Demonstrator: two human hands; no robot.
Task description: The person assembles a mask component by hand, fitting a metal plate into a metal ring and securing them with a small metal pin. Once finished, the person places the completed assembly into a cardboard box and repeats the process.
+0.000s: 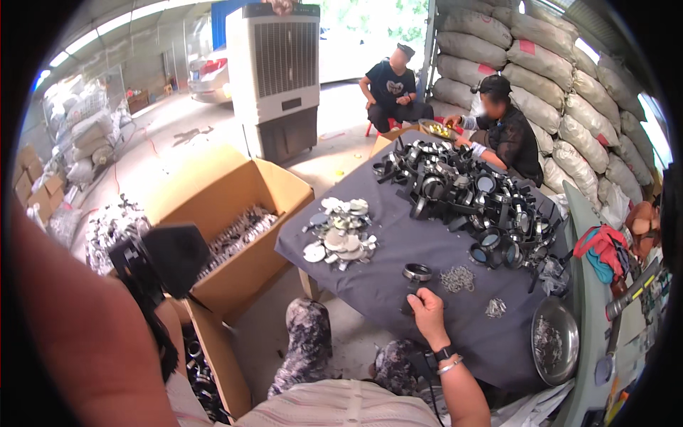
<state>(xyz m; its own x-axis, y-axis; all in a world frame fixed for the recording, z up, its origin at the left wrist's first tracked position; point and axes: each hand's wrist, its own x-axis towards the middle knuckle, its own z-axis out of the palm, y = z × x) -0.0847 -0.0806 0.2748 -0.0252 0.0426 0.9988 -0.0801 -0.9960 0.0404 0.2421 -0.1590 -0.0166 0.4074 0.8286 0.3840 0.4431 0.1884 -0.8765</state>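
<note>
My right hand (pixel 428 313) is closed around the handle of a black ring-shaped part (pixel 417 272), thumb on top, just over the near edge of a dark cloth-covered table (pixel 388 242). Small metal pieces (pixel 457 279) lie in a heap just beyond that hand, with a smaller heap of metal pieces (pixel 495 307) to its right. On the left, my left arm (pixel 92 320) rises close and blurred, and its hand is out of sight. A black device on a strap (pixel 160 260) shows beside that arm.
Black ring parts (pixel 469 188) are piled across the far table; pale discs (pixel 343 231) lie left. A metal bowl (pixel 555 341) stands right. Open cardboard boxes (pixel 220 285) flank the table. Two people (pixel 393 89) sit beyond, near stacked sacks (pixel 541 53) and an air cooler (pixel 277 78).
</note>
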